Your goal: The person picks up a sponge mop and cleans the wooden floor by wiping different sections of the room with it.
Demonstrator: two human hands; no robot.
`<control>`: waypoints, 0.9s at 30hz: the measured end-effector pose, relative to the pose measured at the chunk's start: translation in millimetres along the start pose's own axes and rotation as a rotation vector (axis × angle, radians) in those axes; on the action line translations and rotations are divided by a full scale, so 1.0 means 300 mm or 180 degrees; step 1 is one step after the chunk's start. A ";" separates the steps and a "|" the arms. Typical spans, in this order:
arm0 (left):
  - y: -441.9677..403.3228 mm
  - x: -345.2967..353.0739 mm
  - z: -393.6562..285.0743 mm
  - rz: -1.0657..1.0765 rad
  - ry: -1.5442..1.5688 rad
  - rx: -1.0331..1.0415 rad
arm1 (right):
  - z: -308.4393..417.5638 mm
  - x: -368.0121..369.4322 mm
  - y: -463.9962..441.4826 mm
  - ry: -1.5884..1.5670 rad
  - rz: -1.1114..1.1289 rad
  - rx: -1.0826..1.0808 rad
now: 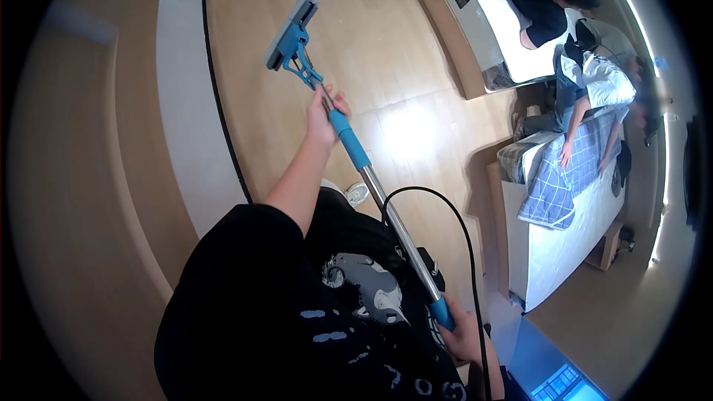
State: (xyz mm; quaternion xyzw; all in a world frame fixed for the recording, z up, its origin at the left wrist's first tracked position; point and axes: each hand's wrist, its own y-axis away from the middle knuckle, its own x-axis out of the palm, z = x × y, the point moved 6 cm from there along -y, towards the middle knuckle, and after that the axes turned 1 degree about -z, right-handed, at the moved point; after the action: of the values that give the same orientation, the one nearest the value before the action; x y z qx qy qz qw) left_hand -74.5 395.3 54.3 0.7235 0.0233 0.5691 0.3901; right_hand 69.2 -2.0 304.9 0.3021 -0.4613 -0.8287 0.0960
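A mop (394,219) with a steel pole and blue grips runs diagonally across the view, its flat blue-and-grey head (293,33) at the upper end. My left hand (324,115) is closed round the pole just below that head, beside the upper blue grip. Lower right, my right hand (464,334) wraps the blue end grip of the same pole. A black cable (469,241) loops from the pole past my right hand.
Two people, one in black (542,0) and one in a white top (605,78), are by two beds. A checked blue cloth (557,178) lies on the nearer mattress (553,256). Wooden floor (386,22) and a pale wall (178,67) lie beyond the mop.
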 end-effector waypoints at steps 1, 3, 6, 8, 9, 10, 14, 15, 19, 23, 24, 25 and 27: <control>0.068 0.024 0.031 0.0019 0.0075 0.0064 | -0.038 0.021 -0.009 -0.0189 0.0073 -0.0093; 0.118 0.011 0.079 0.0716 0.0431 -0.0165 | -0.098 0.056 -0.001 -0.0873 0.0279 -0.0337; 0.112 0.076 0.024 0.1190 0.0233 -0.0285 | -0.063 0.067 0.011 -0.2444 0.1010 0.0071; 0.110 0.102 -0.009 0.1056 -0.0114 -0.0197 | -0.057 0.071 0.005 -0.2109 0.0907 -0.0170; 0.109 0.114 -0.022 0.0867 -0.0243 -0.0151 | -0.095 0.084 -0.022 -0.1749 0.0761 -0.0661; 0.117 0.123 -0.037 0.0664 -0.0372 -0.0114 | -0.135 0.095 -0.044 -0.1386 0.0555 -0.1126; 0.154 0.141 -0.040 -0.0030 -0.0691 -0.0153 | -0.071 0.059 0.016 -0.1120 0.0411 -0.0778; 0.162 0.152 -0.045 -0.0027 -0.0713 -0.0140 | -0.063 0.044 0.029 -0.0977 0.0336 -0.0801; 0.150 0.149 -0.049 -0.0050 -0.0967 -0.0040 | 0.003 -0.002 0.069 -0.0317 0.0084 -0.0466; 0.177 0.181 -0.047 0.0205 -0.0588 -0.0168 | 0.011 -0.033 0.071 0.0235 -0.0040 0.0055; 0.176 0.195 -0.055 0.0338 -0.0549 -0.0108 | 0.016 -0.045 0.058 0.0210 0.0016 -0.0090; 0.175 0.196 -0.057 0.0465 -0.0509 -0.0069 | 0.012 -0.058 0.046 0.0177 0.0071 -0.0214; 0.199 0.205 -0.030 0.0663 -0.0478 -0.0022 | 0.035 -0.085 0.027 0.0076 0.0181 -0.0610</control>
State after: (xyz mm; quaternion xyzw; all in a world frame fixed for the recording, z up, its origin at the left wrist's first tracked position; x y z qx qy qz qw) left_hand -85.0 388.2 139.7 0.7612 -0.0832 0.5508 0.3320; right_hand 82.4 12.0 326.0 0.2883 -0.3871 -0.8623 0.1535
